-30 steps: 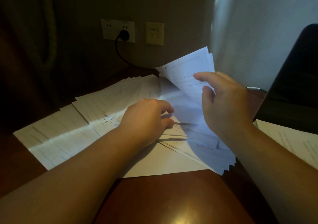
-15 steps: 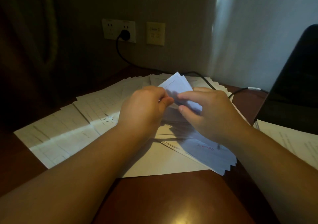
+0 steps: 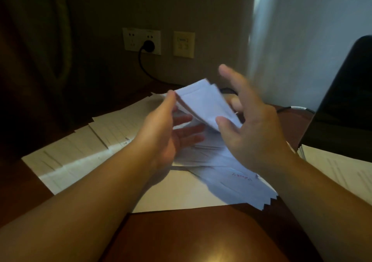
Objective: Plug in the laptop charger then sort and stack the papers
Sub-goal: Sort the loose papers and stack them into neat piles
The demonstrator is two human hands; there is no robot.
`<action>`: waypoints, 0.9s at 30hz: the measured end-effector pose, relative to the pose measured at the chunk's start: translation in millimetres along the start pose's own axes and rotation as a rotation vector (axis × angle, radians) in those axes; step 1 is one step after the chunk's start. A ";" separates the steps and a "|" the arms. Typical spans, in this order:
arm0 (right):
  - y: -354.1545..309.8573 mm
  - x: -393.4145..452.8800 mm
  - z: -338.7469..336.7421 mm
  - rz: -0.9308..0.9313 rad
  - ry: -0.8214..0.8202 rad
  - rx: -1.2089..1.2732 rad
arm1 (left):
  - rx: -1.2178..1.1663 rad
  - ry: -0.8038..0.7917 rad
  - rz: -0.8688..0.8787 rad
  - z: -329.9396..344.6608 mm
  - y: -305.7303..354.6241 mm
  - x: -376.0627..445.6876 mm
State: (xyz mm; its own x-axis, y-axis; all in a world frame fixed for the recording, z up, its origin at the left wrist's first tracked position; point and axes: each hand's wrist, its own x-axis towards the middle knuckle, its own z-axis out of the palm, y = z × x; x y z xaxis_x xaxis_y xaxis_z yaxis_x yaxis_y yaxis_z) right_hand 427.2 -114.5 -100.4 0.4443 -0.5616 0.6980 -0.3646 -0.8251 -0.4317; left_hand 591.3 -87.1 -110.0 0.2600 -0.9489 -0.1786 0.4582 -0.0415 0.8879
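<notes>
White lined papers [image 3: 84, 153] lie fanned across the brown table [image 3: 181, 235]. A small bundle of sheets [image 3: 203, 102] is bent up above the fan. My left hand [image 3: 161, 133] pinches its left edge, thumb on top and fingers beneath. My right hand [image 3: 255, 128] is blurred, with its fingers spread apart and its thumb at the bundle's right corner. The black charger plug [image 3: 148, 46] sits in the wall socket [image 3: 130, 40], and its cable [image 3: 145, 70] runs down behind the papers.
A dark laptop [image 3: 346, 100] stands at the right edge on another paper stack [image 3: 332, 167]. A cable end [image 3: 296, 108] leads toward it. A second wall plate [image 3: 184, 44] is beside the socket. A dark curtain [image 3: 40, 40] hangs at the left.
My right hand let the lifted sheets fold down, met my left hand at them, then let go and spread its fingers. My left hand took the bundle and holds it raised.
</notes>
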 end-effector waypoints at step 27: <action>27.5 5.2 15.1 0.456 -0.157 0.138 | 0.388 -0.311 0.308 -23.5 67.1 -49.7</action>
State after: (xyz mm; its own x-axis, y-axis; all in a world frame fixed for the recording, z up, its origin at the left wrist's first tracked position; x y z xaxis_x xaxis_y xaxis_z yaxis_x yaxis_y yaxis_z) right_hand 431.8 -141.0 -117.2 0.3866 -0.8609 0.3307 -0.4436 -0.4879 -0.7518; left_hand 629.1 -35.4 -51.5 0.0433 -0.9802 0.1933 0.0407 0.1950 0.9800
